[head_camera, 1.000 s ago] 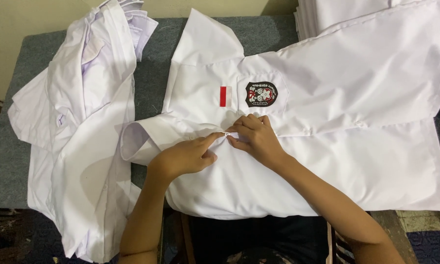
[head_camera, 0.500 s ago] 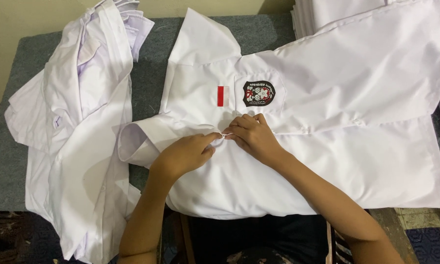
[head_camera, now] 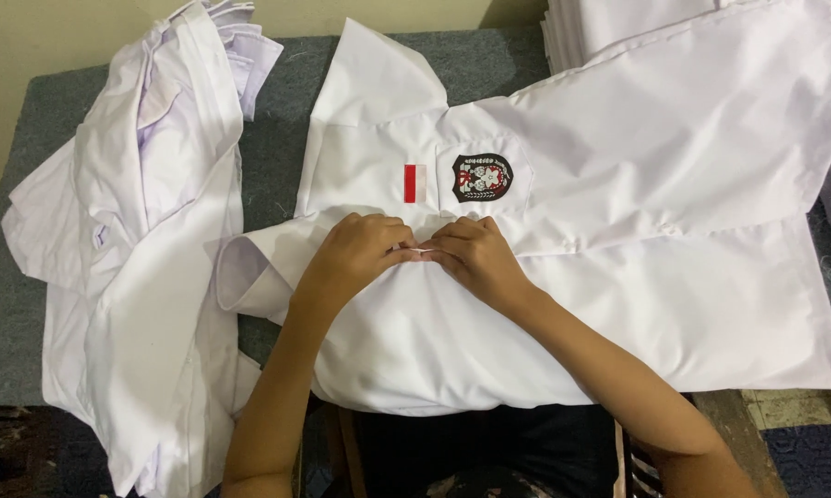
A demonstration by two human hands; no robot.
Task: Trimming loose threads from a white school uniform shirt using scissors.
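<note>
A white short-sleeved shirt [head_camera: 674, 203] lies spread across a grey table [head_camera: 47, 111], with a small red-and-white patch [head_camera: 415, 183] and a dark shield-shaped badge [head_camera: 481, 177] on its chest pocket. My left hand [head_camera: 356, 256] and my right hand [head_camera: 475, 258] meet at the shirt's front edge just below the patch. Both pinch the fabric there, fingertips touching. What sits between the fingertips is too small to tell.
A pile of several white shirts [head_camera: 148, 240] lies rumpled on the table's left side and hangs over its near edge. Folded white garments [head_camera: 609, 18] are stacked at the back right. A beige wall [head_camera: 83, 23] runs behind the table.
Both hands stayed together at the shirt's front edge, working the fabric with small finger movements. The shirt has barely shifted.
</note>
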